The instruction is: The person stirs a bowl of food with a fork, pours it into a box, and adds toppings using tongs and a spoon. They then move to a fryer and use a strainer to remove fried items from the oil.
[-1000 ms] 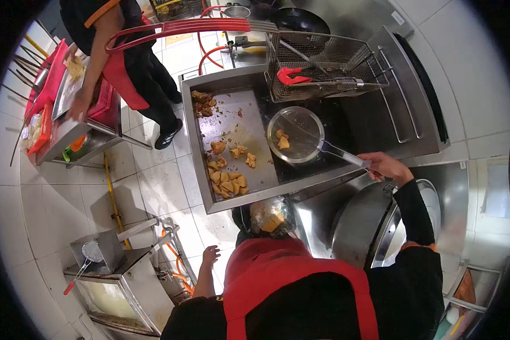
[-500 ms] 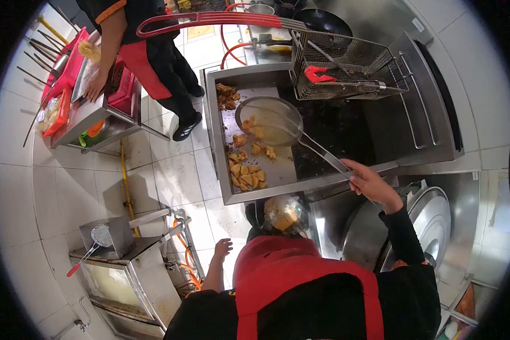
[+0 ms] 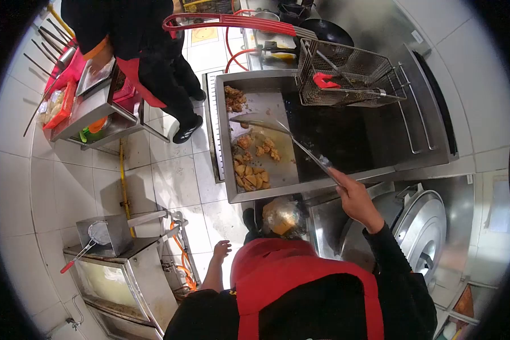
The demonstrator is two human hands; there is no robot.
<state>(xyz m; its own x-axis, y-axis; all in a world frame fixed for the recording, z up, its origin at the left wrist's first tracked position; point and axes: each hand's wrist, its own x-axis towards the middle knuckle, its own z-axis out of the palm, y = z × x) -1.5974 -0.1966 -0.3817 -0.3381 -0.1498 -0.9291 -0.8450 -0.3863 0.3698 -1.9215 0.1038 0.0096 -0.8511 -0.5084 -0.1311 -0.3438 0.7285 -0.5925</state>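
My right hand (image 3: 358,198) is wrapped round the handle of a wire skimmer (image 3: 260,119). The skimmer's round mesh is tipped nearly edge-on above a metal tray (image 3: 275,102) at the left of the fryer station. In the tray lie dark fried pieces (image 3: 234,99) at the back, golden fried pieces (image 3: 268,149) in the middle and potato wedges (image 3: 251,177) at the front. Away from the station, my left hand (image 3: 222,249) hangs over the floor, fingers loosely apart and holding nothing.
A wire fry basket (image 3: 351,79) with a red handle rests over the dark fryer vat (image 3: 340,136). Another person (image 3: 153,62) stands at a steel side table (image 3: 93,116). A large round metal lid (image 3: 422,229) is at the right; a small strainer (image 3: 98,232) sits at the lower left.
The skimmer's mesh has tipped from facing up to nearly edge-on, and the piece in it is gone from it. My right hand has shifted slightly left and down. The other person has leaned over.
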